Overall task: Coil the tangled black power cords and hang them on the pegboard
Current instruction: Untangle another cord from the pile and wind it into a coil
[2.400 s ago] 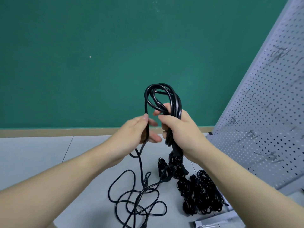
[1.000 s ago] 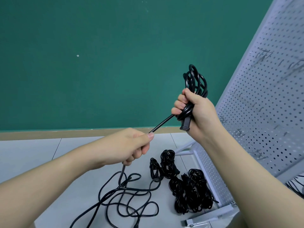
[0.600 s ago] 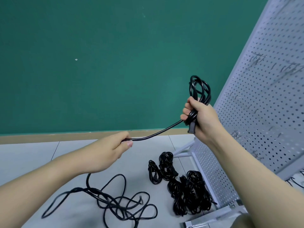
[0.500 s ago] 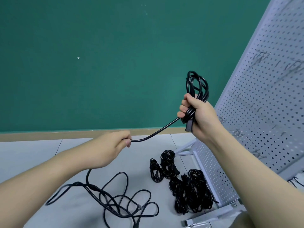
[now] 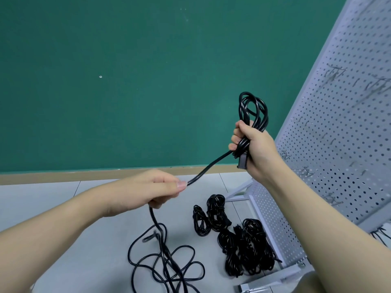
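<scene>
**Ana:** Head view showed the left hand low and left of centre, fingers curled round the black power cord, thumb and forefinger pinching it where it came out of the fist.

**Ben:** And below that hand?

**Ana:** The same cord dropped out of the bottom of the fist and spilled into a loose tangle on the pale grey floor, loops crossing over each other.

**Ben:** Moving right, where did the cord run?

**Ana:** It rose in a nearly straight line, up and to the right, to the right hand. That hand was clenched round a bunch of finished loops, which stood up above the fist against the green wall. A plug end stuck out below the fingers.

**Ben:** Anything lying under the right arm?

**Ana:** Several bundled cords sat together on the floor, just beside the foot of the pegboard. How they were tied, I could not tell.

**Ben:** And the board itself?

**Ana:** White, perforated, leaning across the right edge, with metal hooks on it. The ones in view carried no cords, and the right hand was near the board, not touching it.
</scene>
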